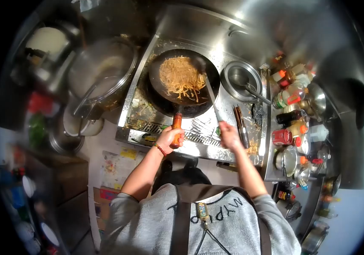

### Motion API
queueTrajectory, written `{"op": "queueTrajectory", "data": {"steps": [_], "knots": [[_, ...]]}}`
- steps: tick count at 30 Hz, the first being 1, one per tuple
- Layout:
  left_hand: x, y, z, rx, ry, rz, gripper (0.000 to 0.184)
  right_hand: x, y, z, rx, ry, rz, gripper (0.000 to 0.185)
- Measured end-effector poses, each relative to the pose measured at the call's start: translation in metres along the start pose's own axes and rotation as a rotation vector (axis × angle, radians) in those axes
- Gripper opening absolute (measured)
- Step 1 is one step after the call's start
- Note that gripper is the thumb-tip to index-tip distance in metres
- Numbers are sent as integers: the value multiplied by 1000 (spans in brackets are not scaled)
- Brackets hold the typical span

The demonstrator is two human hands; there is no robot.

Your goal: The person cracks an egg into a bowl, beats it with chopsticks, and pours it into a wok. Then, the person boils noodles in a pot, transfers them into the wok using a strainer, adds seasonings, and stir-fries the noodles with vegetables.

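My left hand is closed around the orange-brown wooden handle of a dark wok. Brown noodles lie in the wok, which sits tilted over the stove's burner. In my right hand is a long-handled metal cooking tool; its shaft slants up into the wok's right side. The tool's head is dark and blurred beside the noodles, so its exact shape cannot be made out. Just right of that hand, a bundle of thin sticks or a brush lies on the steel stovetop.
A steel pot with a ladle stands right of the wok. Sauce bottles and jars crowd the right-hand shelf. At left are a large steel pot and a smaller pan. Flattened cardboard covers some floor.
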State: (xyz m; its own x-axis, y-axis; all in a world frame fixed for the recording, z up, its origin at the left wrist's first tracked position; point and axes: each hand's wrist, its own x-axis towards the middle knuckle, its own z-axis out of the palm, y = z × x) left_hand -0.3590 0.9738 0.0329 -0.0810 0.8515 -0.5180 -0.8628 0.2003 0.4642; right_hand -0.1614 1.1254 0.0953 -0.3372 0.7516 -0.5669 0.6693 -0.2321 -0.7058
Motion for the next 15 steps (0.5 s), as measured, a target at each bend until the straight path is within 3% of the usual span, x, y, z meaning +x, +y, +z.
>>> {"op": "queueTrajectory", "data": {"steps": [1, 2, 4, 10, 12, 15], "knots": [[-2, 2, 3, 11, -1, 3, 13, 11, 2, 19, -52, -5, -20, 40], [-2, 2, 5, 25, 5, 15, 13, 45, 45, 31, -224, 124, -384, 44], [-3, 0, -7, 77, -8, 44, 13, 41, 80, 29, -493, 234, -711, 44], [-113, 24, 8, 97, 84, -65, 9, -117, 64, -132, -939, 203, -543, 35], [-112, 24, 8, 115, 37, -69, 9, -108, 44, -156, -1057, 196, -553, 34], [-57, 21, -1, 167, 15, 90, 10, -48, 8, -129, -1131, 221, -600, 32]]}}
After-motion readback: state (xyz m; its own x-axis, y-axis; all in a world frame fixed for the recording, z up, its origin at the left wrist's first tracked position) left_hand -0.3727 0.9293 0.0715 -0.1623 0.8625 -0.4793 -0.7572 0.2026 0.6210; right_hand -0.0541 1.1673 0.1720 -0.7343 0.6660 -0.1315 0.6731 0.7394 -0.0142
